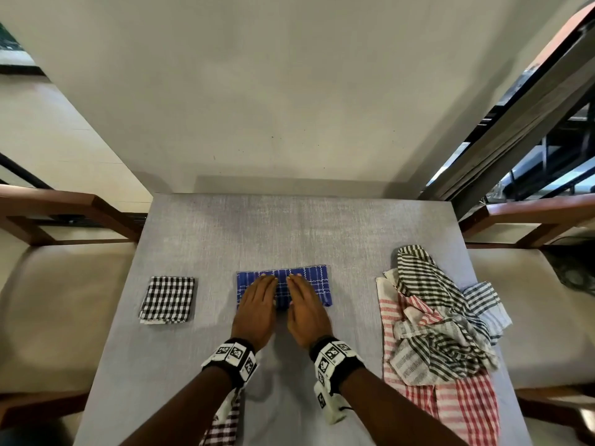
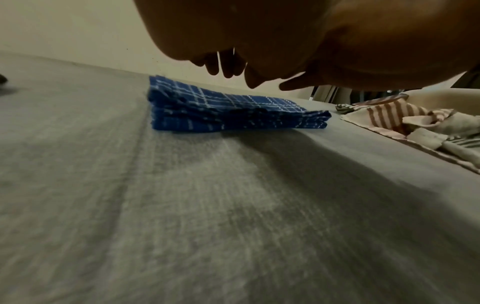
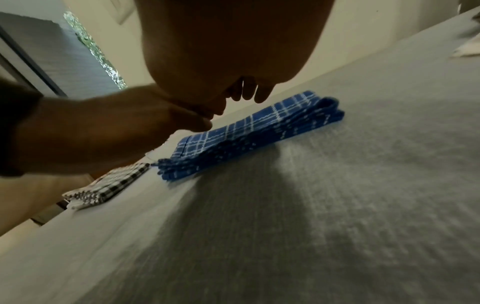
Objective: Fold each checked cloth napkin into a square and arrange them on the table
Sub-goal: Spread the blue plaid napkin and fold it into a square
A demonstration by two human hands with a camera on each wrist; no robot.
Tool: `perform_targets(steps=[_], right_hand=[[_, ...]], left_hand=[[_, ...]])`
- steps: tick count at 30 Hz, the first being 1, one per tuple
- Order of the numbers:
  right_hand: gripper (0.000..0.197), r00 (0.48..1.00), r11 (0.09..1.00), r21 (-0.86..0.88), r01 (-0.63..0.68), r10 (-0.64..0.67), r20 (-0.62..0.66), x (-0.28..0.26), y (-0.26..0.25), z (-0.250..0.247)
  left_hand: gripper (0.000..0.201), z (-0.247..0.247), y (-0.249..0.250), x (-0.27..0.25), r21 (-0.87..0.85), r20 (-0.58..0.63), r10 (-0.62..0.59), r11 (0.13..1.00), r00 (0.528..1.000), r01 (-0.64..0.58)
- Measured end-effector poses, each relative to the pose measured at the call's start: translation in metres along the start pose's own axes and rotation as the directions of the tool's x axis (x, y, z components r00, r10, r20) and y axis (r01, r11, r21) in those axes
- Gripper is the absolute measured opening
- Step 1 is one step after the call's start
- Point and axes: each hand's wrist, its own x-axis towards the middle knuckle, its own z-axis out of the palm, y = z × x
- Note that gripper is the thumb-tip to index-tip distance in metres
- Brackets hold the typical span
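both hands, left hand [image 1: 257, 304] and right hand [image 1: 307, 309], hover flat with fingers straight, holding nothing, above the blue napkin [image 1: 314, 283], its long axis running left-right

left hand [image 1: 254, 304] + right hand [image 1: 307, 305] flat side by side on the folded blue checked napkin [image 1: 317, 281], mid bench [image 1: 289, 226] | black-and-white folded square [image 1: 168, 299] sits off to the left | messy heap of unfolded napkins [image 1: 441, 323] on the right
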Motion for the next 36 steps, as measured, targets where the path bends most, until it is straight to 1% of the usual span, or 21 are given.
perform_targets(steps=[2, 3, 5, 6, 7, 9, 11, 15, 16, 20, 24, 27, 31, 36], right_hand=[[0.063, 0.997, 0.999, 0.04, -0.009, 0.006, 0.082, 0.009, -0.009, 0.011], [0.063, 0.992, 0.999, 0.032, -0.017, 0.013, 0.122, 0.013, -0.01, 0.016], [0.06, 0.984, 0.999, -0.034, -0.01, 0.016, 0.178, 0.019, -0.005, 0.025], [0.062, 0.983, 0.998, -0.064, 0.007, 0.005, 0.182, 0.02, -0.002, 0.03], [0.065, 0.984, 0.996, -0.088, 0.019, -0.003, 0.181, 0.02, 0.003, 0.035], [0.064, 0.988, 0.989, -0.145, 0.043, -0.02, 0.152, 0.018, 0.011, 0.043], [0.066, 0.989, 0.983, -0.171, 0.067, -0.043, 0.139, 0.016, 0.014, 0.047], [0.079, 0.978, 0.97, -0.217, 0.106, -0.062, 0.2, 0.015, 0.029, 0.037], [0.08, 0.979, 0.966, -0.242, 0.087, -0.039, 0.2, 0.015, 0.038, 0.032], [0.077, 0.989, 0.956, -0.29, -0.038, 0.076, 0.124, 0.007, 0.064, 0.017], [0.078, 0.99, 0.955, -0.282, -0.089, 0.115, 0.076, 0.007, 0.062, 0.02], [0.08, 0.99, 0.957, -0.269, -0.107, 0.128, 0.061, 0.004, 0.062, 0.02], [0.08, 0.989, 0.968, -0.212, -0.136, 0.143, 0.021, 0.004, 0.061, 0.021], [0.078, 0.991, 0.971, -0.202, -0.13, 0.136, 0.017, 0.004, 0.061, 0.019]], left_hand=[[0.062, 0.011, 0.003, 0.009, -0.027, 0.075, -0.041, 0.999, 0.996, 0.043], [0.064, 0.016, 0.002, 0.012, -0.028, 0.107, -0.06, 0.998, 0.992, 0.063], [0.067, 0.024, -0.007, 0.014, -0.002, 0.163, -0.088, 0.996, 0.983, 0.089], [0.067, 0.026, -0.011, 0.013, 0.026, 0.179, -0.079, 0.997, 0.981, 0.075], [0.065, 0.027, -0.015, 0.011, 0.059, 0.185, -0.058, 0.997, 0.981, 0.048], [0.063, 0.029, -0.02, 0.009, 0.11, 0.173, -0.021, 0.994, 0.985, 0.002], [0.06, 0.031, -0.02, 0.007, 0.116, 0.147, -0.025, 0.993, 0.989, 0.008], [0.059, 0.032, -0.021, 0.007, 0.1, 0.13, -0.034, 0.995, 0.991, 0.021], [0.059, 0.031, -0.022, 0.007, 0.094, 0.134, -0.034, 0.995, 0.99, 0.022], [0.059, 0.03, -0.02, 0.007, 0.098, 0.159, -0.054, 0.994, 0.986, 0.039], [0.059, 0.027, -0.02, 0.007, 0.105, 0.179, -0.059, 0.994, 0.982, 0.041], [0.061, 0.026, -0.018, 0.005, 0.113, 0.167, -0.069, 0.992, 0.984, 0.051], [0.068, 0.026, -0.011, 0.005, 0.072, 0.125, -0.212, 0.976, 0.969, 0.204], [0.071, 0.023, -0.005, 0.007, 0.069, 0.1, -0.307, 0.951, 0.946, 0.302]])
